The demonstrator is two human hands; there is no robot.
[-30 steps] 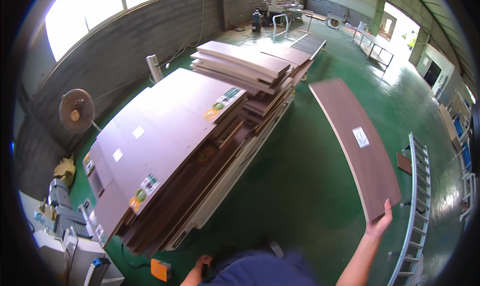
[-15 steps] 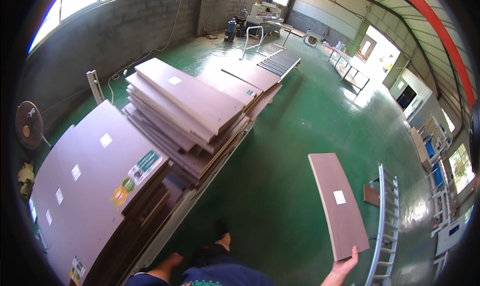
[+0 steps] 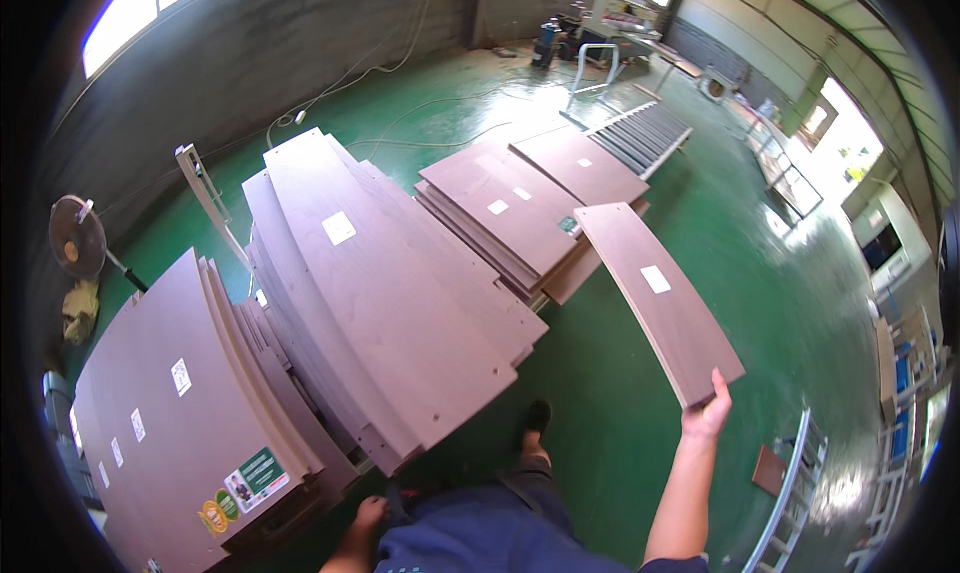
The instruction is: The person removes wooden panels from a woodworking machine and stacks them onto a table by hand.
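Note:
My right hand [image 3: 707, 416] is closed around the near end of a long brown board [image 3: 660, 298], its thumb lying on the upper face. The board is held up at a slant over the floor and carries a white label [image 3: 655, 279]. Low beside my body hangs my left hand [image 3: 372, 514], close to the near end of the middle stack. Its fingers are too small and blurred to read. That middle stack of wide brown panels [image 3: 400, 293] has uneven edges. At the left stands another stack of panels [image 3: 140, 373] with white labels and coloured stickers.
Further off lie more stacked panels [image 3: 500, 203], beside a roller conveyor [image 3: 640, 138]. A round fan [image 3: 77, 237] stands at the far left. On the right a metal ladder [image 3: 790, 503] lies near a small brown piece [image 3: 769, 470] on the green floor [image 3: 600, 443].
The view has turned, and the stacks now sit differently in it. My right arm has reached farther forward with the board, which now overlaps the far stack's edge in view.

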